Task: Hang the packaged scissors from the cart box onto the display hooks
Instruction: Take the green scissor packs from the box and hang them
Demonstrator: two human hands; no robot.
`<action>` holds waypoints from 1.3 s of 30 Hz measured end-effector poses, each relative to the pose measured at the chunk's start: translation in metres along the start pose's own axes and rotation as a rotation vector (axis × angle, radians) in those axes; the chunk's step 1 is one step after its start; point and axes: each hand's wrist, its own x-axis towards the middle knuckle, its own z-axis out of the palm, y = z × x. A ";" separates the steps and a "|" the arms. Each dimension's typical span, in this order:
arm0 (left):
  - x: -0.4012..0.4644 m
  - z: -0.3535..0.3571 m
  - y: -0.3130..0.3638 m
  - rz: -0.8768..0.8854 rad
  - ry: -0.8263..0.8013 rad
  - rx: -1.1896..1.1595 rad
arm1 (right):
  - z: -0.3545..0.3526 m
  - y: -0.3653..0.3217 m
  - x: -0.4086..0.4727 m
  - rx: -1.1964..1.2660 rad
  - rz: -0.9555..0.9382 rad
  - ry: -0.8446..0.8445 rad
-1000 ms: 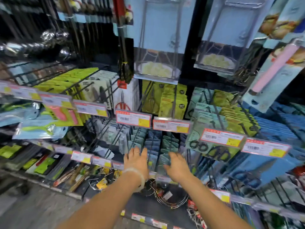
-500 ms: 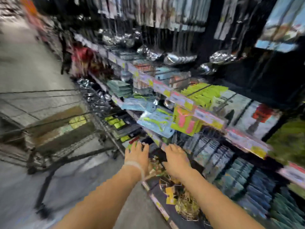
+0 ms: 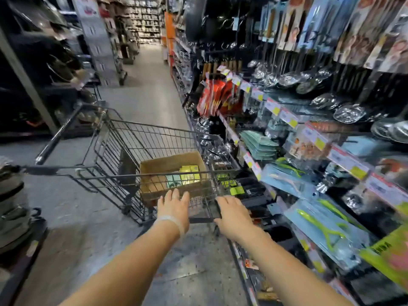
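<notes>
A wire shopping cart [image 3: 154,138] stands in the aisle ahead of me. A brown cardboard box [image 3: 154,166] sits inside it. The box holds yellow-green and teal packaged scissors [image 3: 187,176] stacked at its right side. My left hand [image 3: 174,206] is stretched out, fingers apart, just before the near wall of the cart and box, holding nothing. My right hand [image 3: 231,215] hovers empty by the cart's near right corner, fingers loosely spread. The display rack [image 3: 309,138] with hooks and price tags runs along my right.
Ladles, peelers and packaged utensils [image 3: 326,230] hang on the right-hand rack close to my right arm. Dark shelving [image 3: 33,96] lines the left of the aisle, and a grey bag-like item [image 3: 13,213] sits at the far left. Open floor [image 3: 143,96] stretches beyond the cart.
My view has swung left from the scissor hooks to the cart. Both hands have left the rack and now reach toward the box in the cart, still empty.
</notes>
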 end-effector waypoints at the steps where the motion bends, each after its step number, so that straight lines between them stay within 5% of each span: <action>1: 0.008 0.000 -0.007 -0.019 -0.002 -0.002 | 0.000 -0.004 0.014 -0.001 -0.019 -0.010; 19: 0.261 -0.050 -0.073 -0.305 -0.043 -0.085 | -0.053 -0.019 0.353 -0.013 -0.262 -0.111; 30: 0.385 0.018 -0.132 -0.344 -0.281 -0.145 | 0.033 -0.024 0.477 0.007 -0.177 -0.386; 39: 0.487 0.124 -0.191 -0.327 -0.694 -0.325 | 0.146 -0.031 0.575 0.181 0.089 -0.599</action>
